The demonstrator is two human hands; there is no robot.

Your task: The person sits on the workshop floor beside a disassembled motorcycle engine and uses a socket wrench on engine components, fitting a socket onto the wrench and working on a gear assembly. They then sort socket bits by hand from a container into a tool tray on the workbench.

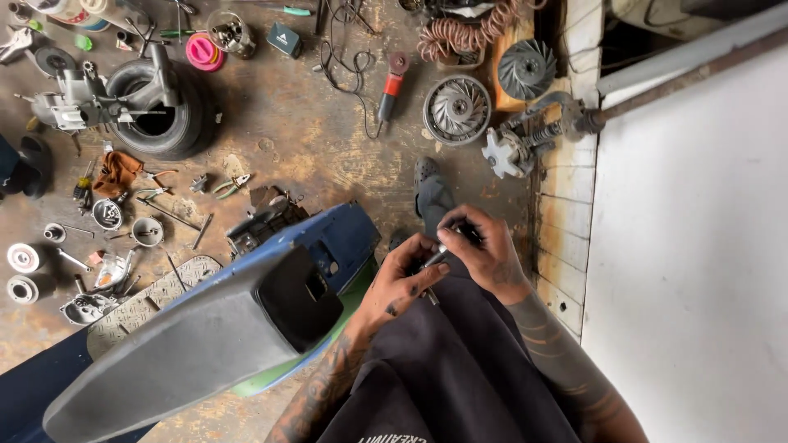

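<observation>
My left hand (404,277) and my right hand (484,250) meet in front of my dark shirt, above the stained floor. Both hold a small metal tool (436,256) with a shiny shaft; the right hand grips its dark upper end, and the left hand's fingers pinch the lower end, where a small metal part pokes out. Just left of my hands rises the rear of a blue scooter (328,246) with a grey seat (189,344) and black tail piece. My grey shoe (430,193) shows beyond my hands.
The workshop floor holds a tyre with an engine part (156,107), pliers (231,185), an orange-handled power tool (391,90), finned metal discs (456,109), a pink lid (202,51), small round parts (25,258) and a tread plate (152,299). A white wall (698,246) stands at the right.
</observation>
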